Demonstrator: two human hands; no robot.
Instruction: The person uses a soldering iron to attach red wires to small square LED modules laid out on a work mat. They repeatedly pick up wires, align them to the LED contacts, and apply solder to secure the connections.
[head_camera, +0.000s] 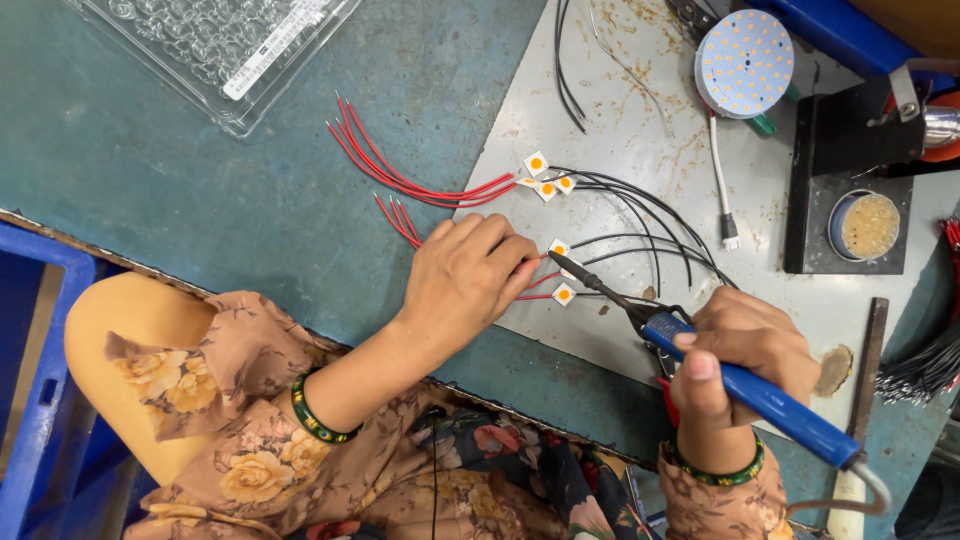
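My right hand (735, 355) grips a blue-handled soldering iron (760, 395), its dark tip (560, 260) touching a small white square chip with an orange dot (559, 247). My left hand (470, 275) rests fingers-down on the grey metal sheet (640, 330), pinching a red wire (535, 283) beside that chip. Another such chip (564, 294) lies just below the tip. Three more chips (545, 177) with red wires (400, 175) and black wires (640, 210) lie farther up the sheet.
A round white LED board (744, 62) lies at the top right. A black soldering stand with a tin of brass wool (866, 226) stands at the right. A clear plastic tray (215, 50) lies top left. A bundle of black wires (925, 365) rests at the right edge.
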